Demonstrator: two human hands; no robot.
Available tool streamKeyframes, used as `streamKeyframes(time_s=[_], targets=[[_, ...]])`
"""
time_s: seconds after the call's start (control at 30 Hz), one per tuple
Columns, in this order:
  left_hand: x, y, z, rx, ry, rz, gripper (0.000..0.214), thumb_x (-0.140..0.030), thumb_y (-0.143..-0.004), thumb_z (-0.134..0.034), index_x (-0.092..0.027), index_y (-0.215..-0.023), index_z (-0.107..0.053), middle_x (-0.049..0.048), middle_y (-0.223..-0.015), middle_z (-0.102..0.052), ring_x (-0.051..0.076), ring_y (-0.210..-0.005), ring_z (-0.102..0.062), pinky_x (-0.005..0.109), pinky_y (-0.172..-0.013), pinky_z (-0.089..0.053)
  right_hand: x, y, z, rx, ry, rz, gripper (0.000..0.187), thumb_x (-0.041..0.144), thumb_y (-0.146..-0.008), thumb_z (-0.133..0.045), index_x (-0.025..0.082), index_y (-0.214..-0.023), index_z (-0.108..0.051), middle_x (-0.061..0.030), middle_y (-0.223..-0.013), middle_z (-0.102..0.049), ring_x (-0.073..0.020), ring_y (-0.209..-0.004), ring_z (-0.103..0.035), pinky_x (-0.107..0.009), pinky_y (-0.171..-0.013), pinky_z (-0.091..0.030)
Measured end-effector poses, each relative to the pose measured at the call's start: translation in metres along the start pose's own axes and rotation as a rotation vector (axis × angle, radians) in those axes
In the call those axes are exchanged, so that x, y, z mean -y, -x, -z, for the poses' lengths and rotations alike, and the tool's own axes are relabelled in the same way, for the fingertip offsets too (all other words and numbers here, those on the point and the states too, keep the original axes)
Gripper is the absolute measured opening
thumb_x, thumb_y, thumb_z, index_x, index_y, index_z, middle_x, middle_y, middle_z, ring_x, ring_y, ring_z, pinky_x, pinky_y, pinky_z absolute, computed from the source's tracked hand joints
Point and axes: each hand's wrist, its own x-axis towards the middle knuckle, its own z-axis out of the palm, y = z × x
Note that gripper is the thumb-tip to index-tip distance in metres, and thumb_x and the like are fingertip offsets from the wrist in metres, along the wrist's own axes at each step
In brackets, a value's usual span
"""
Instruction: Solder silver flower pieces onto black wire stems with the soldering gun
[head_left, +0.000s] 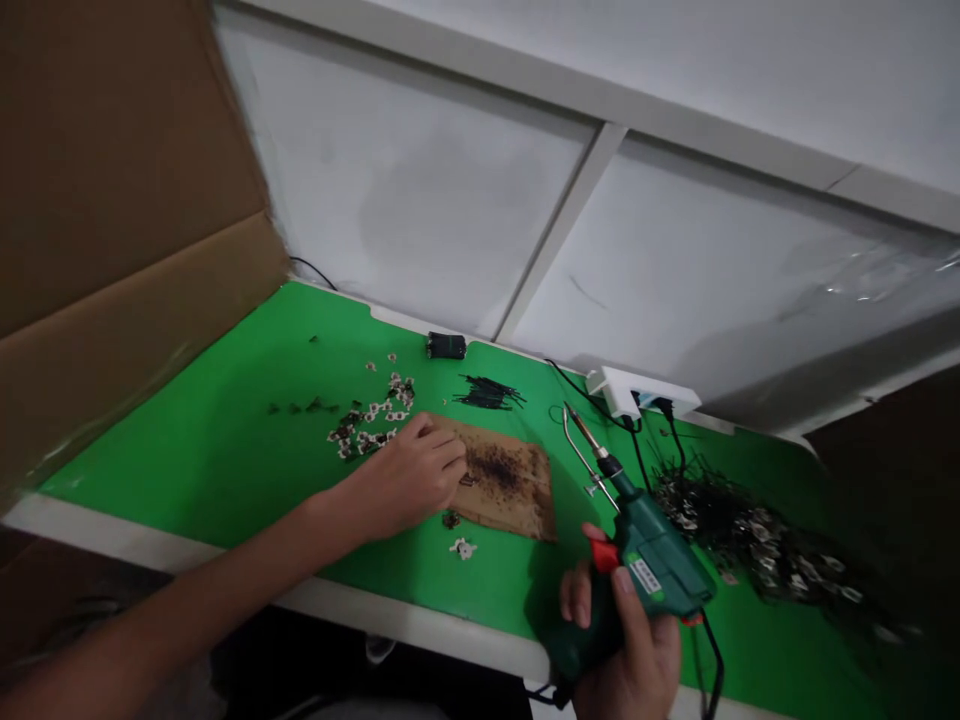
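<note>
My right hand (626,640) grips a green soldering gun (649,565) by its handle, a finger by the red trigger, its metal tip (581,430) pointing up and to the left. My left hand (409,475) rests on the left edge of a scorched brown cardboard pad (510,485) on the green mat (225,450), fingers curled and pinched onto a small part I cannot make out. Small white and dark parts (371,415) lie scattered just beyond that hand.
A pile of wired parts (739,525) lies at the right. Short black wires (487,392), a small black cylinder (446,346) and a white power strip (637,392) sit along the back wall. A cardboard sheet (112,200) stands at the left.
</note>
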Motion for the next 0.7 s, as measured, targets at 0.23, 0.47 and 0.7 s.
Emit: streamKeyframes(time_s=[0.23,0.47,0.7], targets=[[0.005,0.005,0.004,0.118,0.227,0.126,0.020,-0.038,-0.094,-0.066,-0.019,-0.099,-0.066,0.0058,-0.107,-0.068,0.026,-0.106,-0.058,0.039,-0.088,-0.034,-0.001,-0.001,-0.001,-0.002,-0.021,0.026,0.023,0.031,-0.088,-0.069,0.014,-0.104,-0.071,0.0023,-0.057,-0.054,-0.0107,-0.048,-0.043,-0.024,-0.047,-0.035],[0.014,0.010,-0.008,0.088,0.231,0.101,0.010,-0.023,-0.098,-0.060,-0.020,-0.094,-0.069,0.0028,-0.100,-0.070,0.022,-0.098,-0.061,0.037,-0.087,-0.032,0.001,-0.003,-0.003,-0.043,-0.027,0.035,0.026,0.031,-0.084,-0.073,0.013,-0.103,-0.072,0.0004,-0.066,-0.059,-0.0092,-0.049,-0.043,-0.024,-0.046,-0.037],[0.032,-0.021,0.004,0.134,0.218,0.156,0.018,-0.023,-0.102,-0.051,-0.018,-0.099,-0.068,0.0043,-0.101,-0.072,0.020,-0.095,-0.063,0.035,-0.082,-0.035,0.002,-0.003,-0.002,-0.033,-0.039,0.028,0.024,0.032,-0.085,-0.073,0.014,-0.101,-0.072,0.0009,-0.064,-0.057,-0.0097,-0.049,-0.043,-0.024,-0.047,-0.037]])
